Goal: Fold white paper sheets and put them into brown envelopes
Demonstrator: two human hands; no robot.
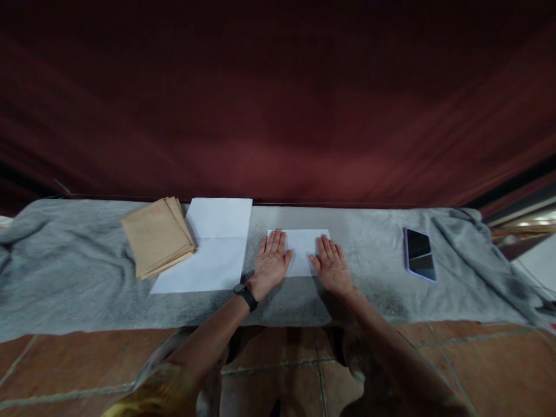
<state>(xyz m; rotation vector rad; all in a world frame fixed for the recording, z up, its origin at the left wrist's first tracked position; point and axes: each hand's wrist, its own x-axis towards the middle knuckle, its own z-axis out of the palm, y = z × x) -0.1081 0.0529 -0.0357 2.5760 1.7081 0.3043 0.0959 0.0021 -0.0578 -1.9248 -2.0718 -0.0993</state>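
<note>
A small white sheet of paper (302, 252), perhaps folded, lies on the grey cloth in front of me. My left hand (272, 259) rests flat on its left side, fingers stretched away from me. On the right side of the same paper my right hand (332, 263) lies palm down, thumb spread toward the middle. Neither hand grips anything. Left of my left hand are larger white sheets (221, 252) with a crease across the middle. Several brown paper envelopes (156, 234) are stacked partly over those sheets' left edge.
A phone with a purple case (420, 253) lies to the right on the grey cloth (369, 231). The cloth covers a long narrow surface. Dark red fabric (278, 116) hangs behind it, and a tiled floor (278, 370) shows below.
</note>
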